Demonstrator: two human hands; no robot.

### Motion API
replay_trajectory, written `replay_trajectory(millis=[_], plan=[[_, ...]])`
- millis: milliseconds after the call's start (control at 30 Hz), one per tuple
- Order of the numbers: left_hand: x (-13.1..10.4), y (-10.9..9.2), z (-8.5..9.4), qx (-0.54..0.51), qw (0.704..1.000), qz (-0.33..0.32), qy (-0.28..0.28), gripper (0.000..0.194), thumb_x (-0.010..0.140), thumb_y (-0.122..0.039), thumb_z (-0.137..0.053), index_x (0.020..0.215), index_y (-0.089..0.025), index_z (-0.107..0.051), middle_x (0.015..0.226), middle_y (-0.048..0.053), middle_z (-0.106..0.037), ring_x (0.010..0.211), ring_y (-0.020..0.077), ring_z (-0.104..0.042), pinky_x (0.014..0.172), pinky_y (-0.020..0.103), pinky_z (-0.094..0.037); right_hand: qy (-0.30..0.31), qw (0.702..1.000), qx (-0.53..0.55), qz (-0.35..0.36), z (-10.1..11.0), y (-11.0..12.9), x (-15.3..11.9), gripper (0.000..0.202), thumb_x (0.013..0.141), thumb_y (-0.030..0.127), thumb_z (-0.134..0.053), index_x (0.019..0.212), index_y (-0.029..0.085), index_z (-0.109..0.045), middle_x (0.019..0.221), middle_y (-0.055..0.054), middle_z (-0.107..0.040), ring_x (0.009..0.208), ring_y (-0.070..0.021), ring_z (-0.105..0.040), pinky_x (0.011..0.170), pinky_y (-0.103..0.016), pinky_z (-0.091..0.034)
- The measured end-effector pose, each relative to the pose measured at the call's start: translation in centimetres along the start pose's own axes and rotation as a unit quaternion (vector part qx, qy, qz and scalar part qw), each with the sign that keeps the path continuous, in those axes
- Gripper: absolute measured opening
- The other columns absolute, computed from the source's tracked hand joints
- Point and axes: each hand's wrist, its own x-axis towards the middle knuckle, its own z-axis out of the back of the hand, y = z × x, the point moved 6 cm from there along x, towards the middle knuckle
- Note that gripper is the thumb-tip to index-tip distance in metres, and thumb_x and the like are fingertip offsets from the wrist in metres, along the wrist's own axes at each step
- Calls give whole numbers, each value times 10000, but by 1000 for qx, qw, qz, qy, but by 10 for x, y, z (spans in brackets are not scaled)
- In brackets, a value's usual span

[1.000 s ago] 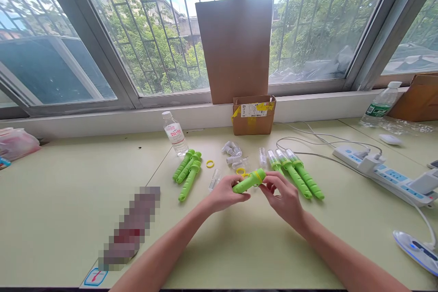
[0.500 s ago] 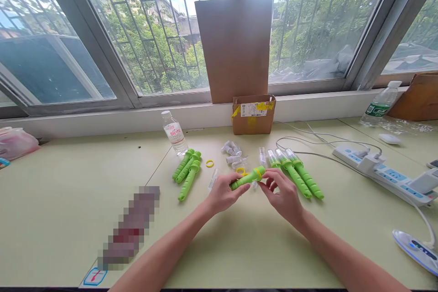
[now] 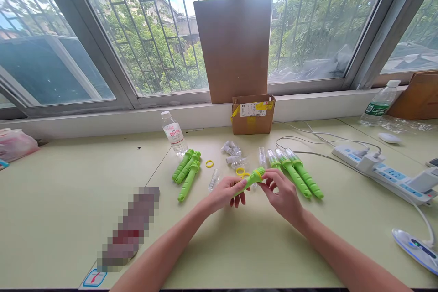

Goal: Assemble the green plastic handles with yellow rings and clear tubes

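Observation:
My left hand [image 3: 228, 193] is wrapped round the lower part of a green ribbed tube [image 3: 252, 179]. The fingertips of my right hand [image 3: 281, 189] pinch its threaded top, where a yellow ring [image 3: 259, 172] sits. Several loose yellow rings lie just behind the tube, and another yellow ring [image 3: 209, 163] rests farther left. Clear plastic pieces [image 3: 236, 160] are heaped beyond my hands. Three green tubes [image 3: 187, 180] without clear tops lie at the left. To the right are green tubes [image 3: 296, 174] with clear caps.
A water bottle [image 3: 174, 134] stands behind the left tubes, and a cardboard box [image 3: 252, 121] is at the back by the window. A power strip [image 3: 386, 173] with cables lies at the right. A pixelated object [image 3: 132, 228] is at the front left.
The fingers of my left hand have shifted round the green tube, with the thumb now on top and the other fingers below. The tube tilts more steeply. My right hand has barely moved.

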Motion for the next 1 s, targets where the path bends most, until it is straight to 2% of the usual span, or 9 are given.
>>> replay_trajectory(millis=[100,200,333,500,667,733,800,867,1000], plan=[[-1,-3,2,34,999,-3,-25,507,836,-611,-469,866,-134,-637,616,-6,-592,398,40,-382,391,181,-275,-5,1000,0,0,1,-2,0,59,882,159,-562,893,217,-554,908,-44,-618,541,-108,-562,474,-261,-528],[-2,-3,0,19,1000,15,-11,535,852,-625,-426,938,-133,-617,567,-20,-569,345,33,-305,356,188,-209,-1,1000,5,-13,1,-5,0,61,872,159,-583,888,213,-558,920,-46,-617,556,-109,-572,473,-255,-528],[-2,-2,-2,-38,999,25,19,522,862,-624,-410,967,-139,-571,553,-22,-568,322,37,-292,346,194,-182,11,1000,12,-20,0,-3,2,70,863,161,-597,889,206,-551,941,-54,-609,573,-109,-588,463,-247,-526],[-2,4,-1,-96,993,55,34,496,866,-612,-414,884,-142,-572,570,0,-587,333,44,-324,370,207,-246,23,999,34,-20,1,1,4,112,846,158,-619,909,203,-539,952,-53,-590,577,-101,-595,461,-237,-528],[-3,4,-2,-127,988,84,37,494,833,-626,-474,845,-141,-571,556,-39,-499,340,24,-288,349,193,-161,27,999,39,4,1,4,3,175,823,148,-648,940,208,-532,958,-47,-580,584,-98,-592,467,-234,-528],[-4,2,-2,-124,988,83,33,455,798,-606,-557,872,-158,-541,533,-66,-467,334,12,-240,345,182,-118,19,999,32,12,1,4,3,170,832,128,-628,944,208,-528,944,-43,-577,578,-96,-587,468,-233,-523],[-4,1,-1,-116,990,75,26,422,760,-550,-645,907,-183,-497,528,-76,-493,324,7,-218,338,173,-101,11,999,25,18,2,5,3,155,845,110,-603,938,208,-528,931,-39,-575,563,-90,-572,469,-232,-519],[-4,1,0,-113,991,63,21,404,755,-507,-670,915,-197,-466,546,-60,-551,310,13,-246,325,171,-119,6,1000,20,23,3,7,4,140,858,100,-582,931,208,-533,929,-38,-580,551,-84,-554,476,-233,-519],[0,0,2,-115,993,23,9,377,786,-517,-627,836,-180,-465,611,6,-628,349,51,-407,345,185,-271,4,1000,14,26,4,8,4,130,865,96,-572,927,208,-546,943,-43,-592,548,-82,-547,488,-237,-522]])
